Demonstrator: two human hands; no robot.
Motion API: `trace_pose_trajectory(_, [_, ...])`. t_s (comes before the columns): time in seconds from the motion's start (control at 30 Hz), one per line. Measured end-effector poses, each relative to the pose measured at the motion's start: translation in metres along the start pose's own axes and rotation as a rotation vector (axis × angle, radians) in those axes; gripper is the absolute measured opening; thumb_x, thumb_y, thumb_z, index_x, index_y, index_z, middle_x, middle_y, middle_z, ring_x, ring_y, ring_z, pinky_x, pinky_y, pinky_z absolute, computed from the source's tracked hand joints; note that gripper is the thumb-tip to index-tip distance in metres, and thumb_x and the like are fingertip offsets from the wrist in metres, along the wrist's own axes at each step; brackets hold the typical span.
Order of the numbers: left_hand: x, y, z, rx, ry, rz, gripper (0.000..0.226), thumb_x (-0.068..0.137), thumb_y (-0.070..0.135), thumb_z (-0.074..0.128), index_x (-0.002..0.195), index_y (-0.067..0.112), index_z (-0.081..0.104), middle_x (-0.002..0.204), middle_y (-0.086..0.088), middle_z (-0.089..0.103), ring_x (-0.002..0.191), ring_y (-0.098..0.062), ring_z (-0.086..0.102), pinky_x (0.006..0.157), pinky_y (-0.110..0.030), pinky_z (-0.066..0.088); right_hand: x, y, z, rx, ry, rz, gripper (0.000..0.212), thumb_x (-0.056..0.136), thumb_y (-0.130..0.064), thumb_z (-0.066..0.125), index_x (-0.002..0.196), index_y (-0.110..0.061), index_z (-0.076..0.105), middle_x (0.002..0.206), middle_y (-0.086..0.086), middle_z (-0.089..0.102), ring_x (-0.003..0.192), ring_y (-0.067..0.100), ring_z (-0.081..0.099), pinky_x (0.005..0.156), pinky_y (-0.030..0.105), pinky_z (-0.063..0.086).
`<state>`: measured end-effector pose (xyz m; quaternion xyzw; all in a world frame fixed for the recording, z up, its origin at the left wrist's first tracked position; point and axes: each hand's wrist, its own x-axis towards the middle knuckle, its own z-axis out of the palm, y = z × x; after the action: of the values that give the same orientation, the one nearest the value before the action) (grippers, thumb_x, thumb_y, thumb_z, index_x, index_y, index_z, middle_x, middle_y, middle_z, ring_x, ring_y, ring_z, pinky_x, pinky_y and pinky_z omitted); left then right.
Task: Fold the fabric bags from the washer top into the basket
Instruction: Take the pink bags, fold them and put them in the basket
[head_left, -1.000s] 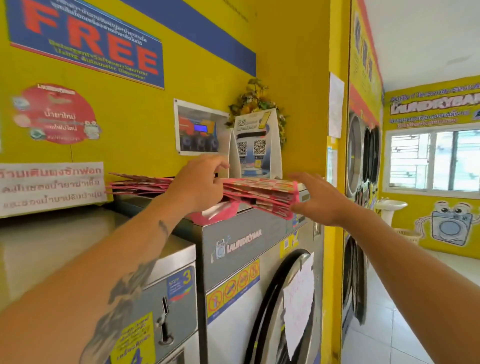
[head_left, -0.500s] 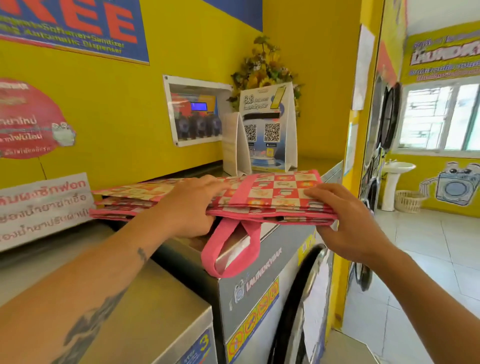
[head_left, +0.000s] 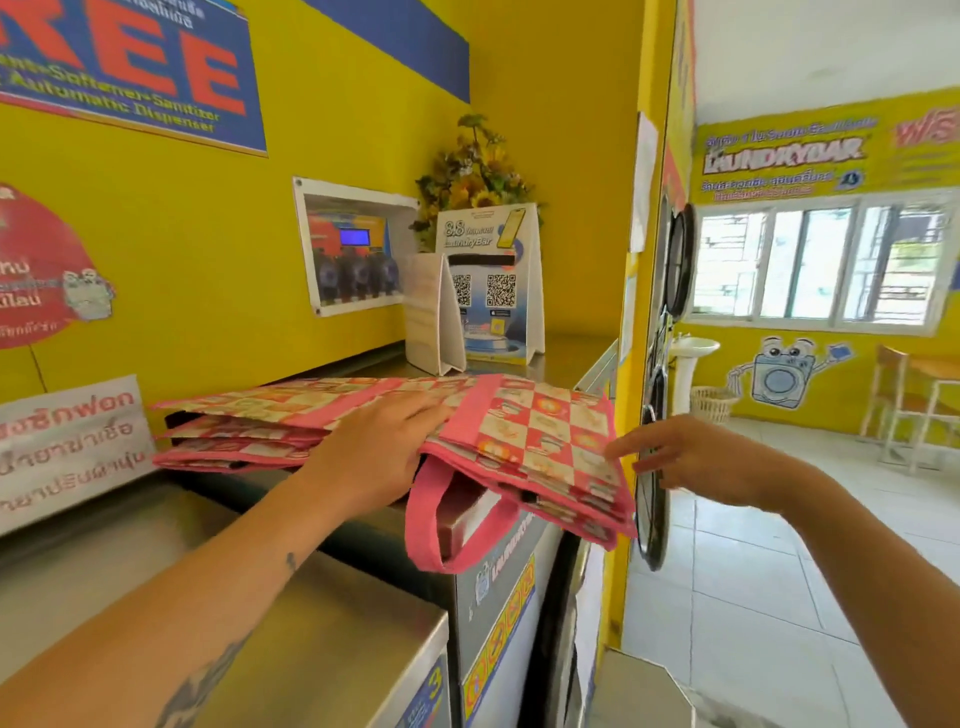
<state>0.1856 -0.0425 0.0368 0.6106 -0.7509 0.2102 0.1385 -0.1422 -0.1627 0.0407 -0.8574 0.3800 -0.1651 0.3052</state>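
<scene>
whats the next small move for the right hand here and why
Probably close the right hand on the overhanging end of the pink checked bags. Its fingertips only reach that edge, open, while the left hand already grips the stack, which juts off the washer top.

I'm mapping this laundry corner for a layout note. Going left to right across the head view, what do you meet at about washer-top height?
White Thai-lettered sign → stack of pink checked fabric bags with left hand on it → right hand → white pedestal sink → wicker basket → wooden chair.
</scene>
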Motion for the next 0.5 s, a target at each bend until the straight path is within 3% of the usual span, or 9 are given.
trace_pose_trajectory(0.1, [-0.011, 0.002, -0.01, -0.09, 0.006, 0.082, 0.061, 0.087, 0.047, 0.035, 0.136, 0.018, 0.055, 0.14, 0.0, 0.056, 0.129, -0.021, 0.05, 0.105, -0.034, 0.036, 0.003, -0.006, -0.008, 0.031, 0.23, 0.029, 0.038, 0.089, 0.004, 0.052, 0.105, -0.024, 0.072, 0.114, -0.006, 0.067, 0.113, 0.019, 0.06, 0.09, 0.036, 0.046])
trace_pose_trajectory(0.2, [-0.02, 0.003, -0.018, -0.137, 0.062, 0.184, 0.054, 0.085, 0.039, 0.043, 0.129, 0.015, 0.062, 0.131, -0.002, 0.063, 0.121, -0.018, 0.051, 0.101, -0.033, 0.038, 0.027, -0.012, -0.004, -0.024, 0.37, 0.053, 0.031, 0.091, -0.008, 0.053, 0.114, -0.022, 0.068, 0.116, 0.008, 0.068, 0.108, 0.027, 0.063, 0.078, 0.033, 0.05])
trace_pose_trajectory(0.27, [-0.024, 0.0, -0.02, -0.163, 0.059, 0.23, 0.049, 0.087, 0.037, 0.047, 0.129, 0.017, 0.062, 0.131, 0.0, 0.063, 0.121, -0.015, 0.051, 0.102, -0.031, 0.04, 0.048, -0.021, 0.0, -0.072, 0.363, 0.056, 0.031, 0.093, -0.016, 0.054, 0.121, -0.02, 0.066, 0.121, 0.011, 0.067, 0.108, 0.028, 0.064, 0.079, 0.032, 0.051])
trace_pose_trajectory(0.37, [-0.029, -0.002, -0.018, -0.184, 0.067, 0.298, 0.045, 0.092, 0.039, 0.05, 0.132, 0.02, 0.06, 0.135, 0.002, 0.06, 0.124, -0.017, 0.053, 0.105, -0.032, 0.039, 0.078, -0.035, 0.009, -0.07, 0.289, 0.07, 0.032, 0.097, -0.019, 0.052, 0.122, -0.004, 0.065, 0.128, 0.017, 0.064, 0.116, 0.034, 0.059, 0.098, 0.043, 0.047])
trace_pose_trajectory(0.5, [-0.037, -0.004, -0.008, -0.151, 0.044, 0.296, 0.05, 0.096, 0.05, 0.041, 0.138, 0.024, 0.054, 0.14, 0.003, 0.053, 0.128, -0.019, 0.05, 0.105, -0.04, 0.041, 0.105, -0.047, 0.026, 0.011, 0.152, 0.162, 0.034, 0.098, -0.023, 0.049, 0.121, -0.003, 0.064, 0.122, 0.019, 0.066, 0.115, 0.038, 0.06, 0.085, 0.037, 0.047])
